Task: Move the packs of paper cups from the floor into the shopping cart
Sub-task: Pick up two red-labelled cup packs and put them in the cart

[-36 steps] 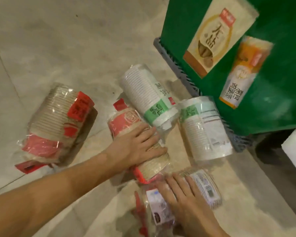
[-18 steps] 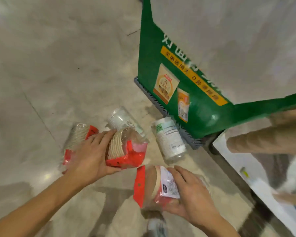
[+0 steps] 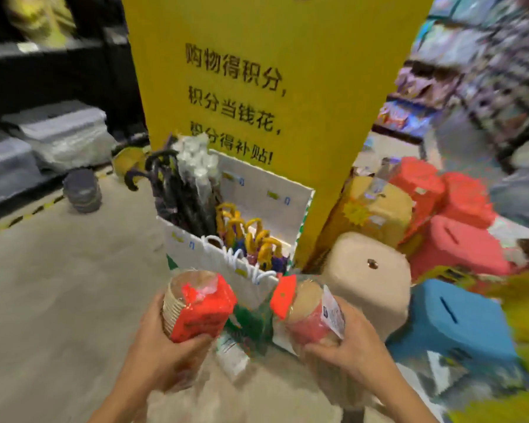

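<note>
The left hand [image 3: 165,357] curls its fingers round a clear-wrapped stack of brown paper cups with a red label [image 3: 197,303], low in the centre of the frame. Just to the right, the right hand [image 3: 353,346] grips a second clear-wrapped cup stack with a red tab and white sticker [image 3: 306,311]. The two packs are apart, both lifted in front of a white cardboard box of umbrellas [image 3: 266,192] and a tall yellow sign [image 3: 318,56].

One wide-angle head view looks forward and down, close over the left hand [image 3: 162,351] and right hand [image 3: 350,351], facing a yellow sign [image 3: 303,41] across the floor [image 3: 58,300].
</note>
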The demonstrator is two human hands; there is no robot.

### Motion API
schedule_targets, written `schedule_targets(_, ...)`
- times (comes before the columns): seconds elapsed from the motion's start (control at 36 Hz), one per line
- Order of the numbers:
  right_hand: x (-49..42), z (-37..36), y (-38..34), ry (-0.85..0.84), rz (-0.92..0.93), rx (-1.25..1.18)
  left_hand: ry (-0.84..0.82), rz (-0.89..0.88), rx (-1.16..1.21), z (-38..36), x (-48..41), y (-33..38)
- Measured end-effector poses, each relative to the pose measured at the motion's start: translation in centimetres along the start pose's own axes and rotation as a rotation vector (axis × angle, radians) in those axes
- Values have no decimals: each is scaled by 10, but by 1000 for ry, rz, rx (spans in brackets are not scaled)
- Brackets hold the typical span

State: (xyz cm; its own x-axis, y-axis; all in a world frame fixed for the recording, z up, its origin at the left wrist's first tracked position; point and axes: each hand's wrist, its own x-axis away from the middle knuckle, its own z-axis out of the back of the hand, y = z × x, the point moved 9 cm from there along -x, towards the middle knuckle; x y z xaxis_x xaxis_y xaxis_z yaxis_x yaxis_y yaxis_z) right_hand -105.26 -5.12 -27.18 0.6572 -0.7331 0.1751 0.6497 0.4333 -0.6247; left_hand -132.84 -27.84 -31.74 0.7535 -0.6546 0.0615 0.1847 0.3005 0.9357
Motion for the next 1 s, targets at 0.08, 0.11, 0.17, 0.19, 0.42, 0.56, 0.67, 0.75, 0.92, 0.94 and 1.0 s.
schedule_targets(0.08,48,57,2,172,-41,-75,-100,-112,85,-14,2,51)
schedule_targets(0.11,69,75,3,235,-72,-102,-129,-143,100,-22,6,69)
schedule_targets(0.17,112,104,7,358,-123,-161,-192,-213,118,-40,12,105)
schedule_targets(0.19,134,116,13,425,-150,-175,-244,-241,121,-53,19,124)
schedule_targets(0.42,320,181,48,820,-378,-369,-547,-384,129,-171,107,230)
schedule_targets(0.56,439,201,79,1063,-507,-398,-755,-460,61,-243,191,270)
schedule_targets(0.67,523,209,92,1210,-525,-440,-905,-524,108,-285,273,309)
schedule_targets(0.75,581,211,105,1292,-523,-460,-1012,-598,72,-322,327,327)
schedule_targets(0.92,706,218,118,1471,-592,-447,-1169,-693,6,-371,457,363)
schedule_targets(0.94,728,218,123,1496,-612,-439,-1191,-701,8,-380,479,368)
schedule_targets(1.0,773,215,138,1536,-671,-440,-1233,-708,-10,-399,525,377)
